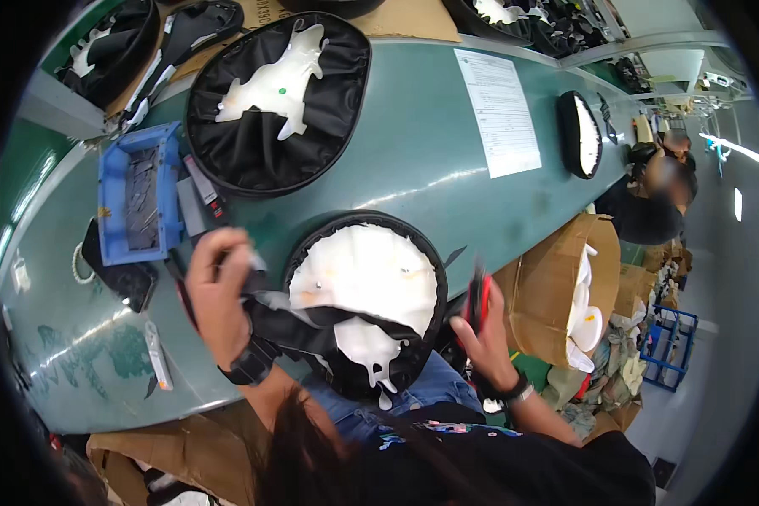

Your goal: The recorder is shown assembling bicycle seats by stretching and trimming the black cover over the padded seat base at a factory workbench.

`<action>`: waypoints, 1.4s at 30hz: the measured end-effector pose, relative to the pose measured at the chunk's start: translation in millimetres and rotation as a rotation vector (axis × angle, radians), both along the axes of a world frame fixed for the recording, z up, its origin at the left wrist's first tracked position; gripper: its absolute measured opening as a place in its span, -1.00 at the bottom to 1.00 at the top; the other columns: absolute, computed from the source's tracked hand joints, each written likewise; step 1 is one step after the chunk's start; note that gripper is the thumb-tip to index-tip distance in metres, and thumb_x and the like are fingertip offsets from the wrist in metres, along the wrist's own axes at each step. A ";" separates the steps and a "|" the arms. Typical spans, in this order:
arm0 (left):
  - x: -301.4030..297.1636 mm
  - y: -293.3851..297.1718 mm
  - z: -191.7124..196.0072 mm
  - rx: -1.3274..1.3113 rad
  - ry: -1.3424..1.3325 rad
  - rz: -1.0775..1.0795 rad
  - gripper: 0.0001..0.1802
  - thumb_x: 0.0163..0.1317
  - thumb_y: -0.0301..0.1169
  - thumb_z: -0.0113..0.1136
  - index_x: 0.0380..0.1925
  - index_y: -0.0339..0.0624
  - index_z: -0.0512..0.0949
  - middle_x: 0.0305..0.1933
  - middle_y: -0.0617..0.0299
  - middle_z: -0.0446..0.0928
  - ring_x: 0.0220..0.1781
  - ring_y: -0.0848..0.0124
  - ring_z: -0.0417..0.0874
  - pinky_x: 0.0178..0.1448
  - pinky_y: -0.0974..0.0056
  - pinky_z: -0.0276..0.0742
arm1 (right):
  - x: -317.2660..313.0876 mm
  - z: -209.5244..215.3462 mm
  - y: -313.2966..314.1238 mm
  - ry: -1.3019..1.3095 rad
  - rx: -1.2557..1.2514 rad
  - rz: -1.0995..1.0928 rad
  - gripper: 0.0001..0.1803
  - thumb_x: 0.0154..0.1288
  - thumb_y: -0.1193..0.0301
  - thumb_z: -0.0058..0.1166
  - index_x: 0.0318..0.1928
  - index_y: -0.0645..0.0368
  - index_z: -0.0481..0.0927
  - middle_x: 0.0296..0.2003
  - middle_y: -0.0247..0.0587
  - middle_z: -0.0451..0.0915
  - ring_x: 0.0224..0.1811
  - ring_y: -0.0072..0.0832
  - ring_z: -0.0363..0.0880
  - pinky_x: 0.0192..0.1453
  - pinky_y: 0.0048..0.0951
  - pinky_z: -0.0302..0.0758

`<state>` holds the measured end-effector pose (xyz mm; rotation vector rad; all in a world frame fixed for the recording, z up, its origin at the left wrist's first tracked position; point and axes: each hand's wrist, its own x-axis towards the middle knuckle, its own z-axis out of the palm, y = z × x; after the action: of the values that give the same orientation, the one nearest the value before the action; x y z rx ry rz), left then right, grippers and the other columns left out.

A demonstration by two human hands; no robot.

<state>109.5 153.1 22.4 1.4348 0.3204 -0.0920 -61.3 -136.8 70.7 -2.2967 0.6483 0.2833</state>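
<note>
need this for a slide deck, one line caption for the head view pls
Left hand pulls black fabric off a round white-filled cover on a green table; right hand holds a red tool.

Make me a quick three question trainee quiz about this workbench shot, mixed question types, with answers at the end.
1. True or false: the right hand holds a red-handled tool.
2. The left hand grips what? A) the black fabric edge of the round seat piece B) the blue tray C) the paper sheet
3. Fill in: the blue tray sits on the ____ side of the green table, as the person sees it.

Key: 1 true; 2 A; 3 left.
</note>
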 end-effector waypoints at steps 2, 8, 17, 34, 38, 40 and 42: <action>-7.4 -17.3 0.3 0.094 -0.026 -0.221 -0.73 0.13 -0.41 0.25 -0.17 -0.29 0.59 -0.13 0.15 0.58 -0.04 0.40 0.55 0.12 0.29 0.40 | 23.4 -44.9 -14.4 -0.174 -0.104 0.203 -0.08 0.23 0.31 0.18 0.40 0.32 -0.12 0.29 0.18 0.17 0.32 -0.11 0.27 0.34 -0.26 0.25; -65.5 -2.9 57.3 0.804 0.079 -0.356 -0.72 0.15 -0.36 0.24 -0.16 -0.24 0.60 -0.16 0.00 0.63 -0.15 0.12 0.64 -0.02 0.17 0.50 | 132.0 -42.9 -25.3 -0.264 0.195 0.815 -0.18 0.14 0.43 0.12 0.39 0.10 0.04 0.26 0.09 0.29 0.23 0.08 0.36 0.26 -0.22 0.36; -126.0 -167.0 -12.6 0.786 -0.174 -0.431 -0.77 0.05 -0.21 0.31 -0.48 -0.12 0.59 -0.54 0.14 0.53 -0.41 0.15 0.49 -0.21 0.10 0.19 | 121.1 -37.3 -24.5 -0.351 0.242 0.639 -0.51 0.37 0.25 0.01 0.26 0.08 0.33 -0.10 0.08 0.59 -0.12 0.02 0.59 -0.09 -0.18 0.52; -123.8 -113.6 2.2 0.125 -0.163 -0.655 -0.63 0.14 -0.31 0.23 -0.72 -0.29 0.43 -0.52 0.19 0.45 -0.29 0.35 0.49 -0.10 0.25 0.32 | 11.2 -1.8 -114.8 -0.033 -0.391 1.053 -0.38 0.31 0.39 -0.07 0.38 -0.21 0.21 -0.59 -0.08 0.44 -0.67 -0.19 0.45 -0.62 -0.18 0.39; -118.4 -119.3 19.5 -0.572 -0.091 -0.248 -0.72 0.12 -0.46 0.18 -0.73 -0.24 0.41 -0.61 0.30 0.43 -0.35 0.41 0.48 -0.19 0.20 0.38 | -25.6 6.2 -95.1 0.007 -0.325 0.787 -0.37 0.30 0.32 0.03 0.38 -0.16 0.22 -0.59 -0.11 0.44 -0.66 -0.16 0.44 -0.59 -0.14 0.40; -103.3 -128.1 15.7 -0.326 0.244 -0.627 -0.68 0.13 -0.37 0.23 -0.71 -0.27 0.42 -0.53 0.26 0.45 -0.37 0.48 0.47 -0.31 0.25 0.38 | -20.0 3.9 -88.1 0.011 -0.349 0.754 -0.38 0.31 0.31 0.03 0.37 -0.18 0.23 -0.58 -0.10 0.46 -0.64 -0.15 0.46 -0.57 -0.13 0.42; -87.3 -156.0 27.3 0.504 -0.405 -0.645 -0.66 0.14 -0.31 0.23 -0.71 -0.20 0.39 -0.53 0.19 0.44 -0.46 0.37 0.44 -0.47 0.28 0.27 | -8.9 1.7 -87.4 0.015 -0.369 0.730 -0.39 0.31 0.29 0.03 0.37 -0.19 0.23 -0.58 -0.10 0.48 -0.63 -0.13 0.48 -0.55 -0.12 0.43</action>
<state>22.2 -2.9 49.7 1.9683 -0.4969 -0.2508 -70.1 -224.2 72.4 -2.8206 -0.1831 0.5526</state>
